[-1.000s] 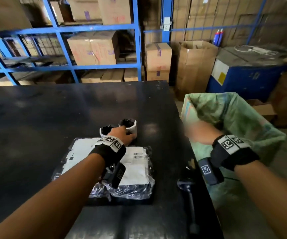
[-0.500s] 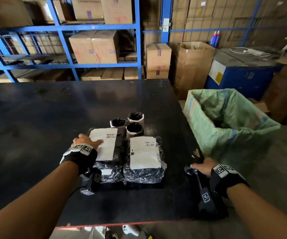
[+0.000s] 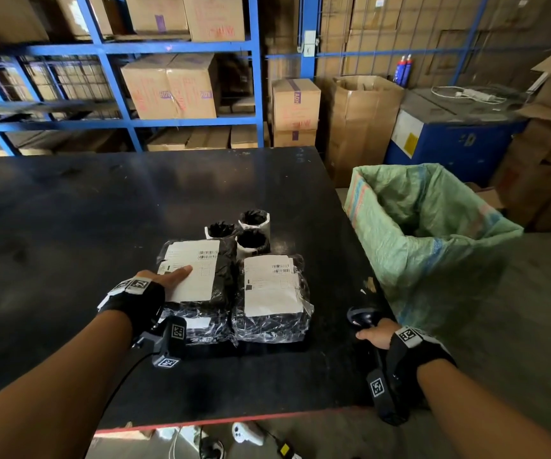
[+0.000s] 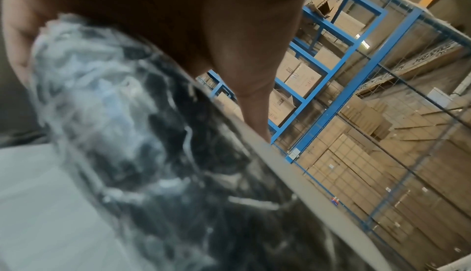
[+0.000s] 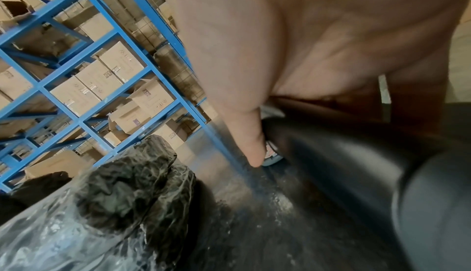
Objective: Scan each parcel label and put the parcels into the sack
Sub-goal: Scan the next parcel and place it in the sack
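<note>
I have the left arm stretched forward, left hand [image 3: 164, 281] clasping the edge of a parcel [image 3: 201, 309], thumb flat on top. The right arm sits lower, right hand [image 3: 375, 334] curled round the scanner [image 3: 359, 318] handle.

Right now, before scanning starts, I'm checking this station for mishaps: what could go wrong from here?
The left hand holds the left parcel, thumb on its label; sliding up, it might cover the barcode. The right hand grips the scanner right at the table edge; a slip could drop it to the floor.
</note>
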Demonstrator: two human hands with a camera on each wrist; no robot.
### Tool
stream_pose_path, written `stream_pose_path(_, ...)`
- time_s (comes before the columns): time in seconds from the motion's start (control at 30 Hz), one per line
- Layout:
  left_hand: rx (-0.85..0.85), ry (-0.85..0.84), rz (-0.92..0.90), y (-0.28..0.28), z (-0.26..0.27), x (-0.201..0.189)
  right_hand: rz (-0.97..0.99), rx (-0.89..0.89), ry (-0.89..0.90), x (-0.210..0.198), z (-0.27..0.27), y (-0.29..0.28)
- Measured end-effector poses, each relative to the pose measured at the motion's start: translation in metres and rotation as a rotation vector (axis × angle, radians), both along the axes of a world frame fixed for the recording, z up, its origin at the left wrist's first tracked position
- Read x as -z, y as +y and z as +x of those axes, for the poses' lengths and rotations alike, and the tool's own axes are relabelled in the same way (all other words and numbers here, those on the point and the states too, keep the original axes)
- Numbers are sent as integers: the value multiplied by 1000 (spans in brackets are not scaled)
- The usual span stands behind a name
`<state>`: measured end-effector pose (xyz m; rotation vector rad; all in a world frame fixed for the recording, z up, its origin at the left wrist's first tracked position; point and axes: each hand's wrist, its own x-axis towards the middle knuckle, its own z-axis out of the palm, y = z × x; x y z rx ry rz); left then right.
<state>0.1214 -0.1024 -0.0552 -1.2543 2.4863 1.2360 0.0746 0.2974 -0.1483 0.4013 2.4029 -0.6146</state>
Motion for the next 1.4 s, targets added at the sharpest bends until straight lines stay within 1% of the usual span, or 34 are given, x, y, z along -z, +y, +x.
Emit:
stream_pose_path(0.2, -2, -21, 31, -3, -3, 1, -35, 22, -3, 6, -4, 2)
stream_pose_path(0.3, 13, -39, 124, -8, -1, -2, -78, 49, -19, 7, -6, 3)
stream_pose_path(0.33, 14, -35, 148, -14, -4, 3, -104, 62, -28, 7, -7, 4)
stream_pose_path(0.4, 19, -10, 227, -37, -15, 26, -161, 90, -38, 17, -13, 8)
stream_pose_path(0.43, 9, 7, 283, -43, -19, 33, -190, 112, -42, 20, -15, 10)
stream_pose_path(0.47, 4, 30, 344, -38, -17, 29, -234, 155, -33, 19, -16, 10)
stream_pose_path(0.53, 2, 60, 433, -22, -8, 10, -337, 275, -27, 9, -12, 5)
stream_pose_path(0.6, 21, 89, 475, -12, -3, 0, -409, 364, -31, -2, -10, 1)
stream_pose_path(0.67, 20, 124, 457, -8, -4, -3, -455, 391, -8, -7, -13, -1)
stream_pose_path(0.83, 13, 167, 311, 3, -4, -22, -581, 396, 116, -28, -22, -15)
stream_pose_path(0.93, 10, 245, 279, 10, -5, -37, -623, 358, 183, -57, -30, -25)
stream_pose_path(1.0, 18, 348, 279, 15, -6, -51, -639, 318, 244, -82, -35, -33)
stream_pose_path(1.1, 11, 533, 333, 22, -14, -80, -721, 286, 330, -133, -38, -51)
stream_pose_path(1.23, 43, 755, 329, 35, -30, -116, -873, 183, 475, -212, -35, -73)
stream_pose_path(1.33, 100, 860, 306, 44, -44, -134, -981, 110, 568, -266, -26, -84)
stream_pose_path(1.4, 123, 906, 314, 52, -54, -142, -1033, 58, 583, -294, -18, -90)
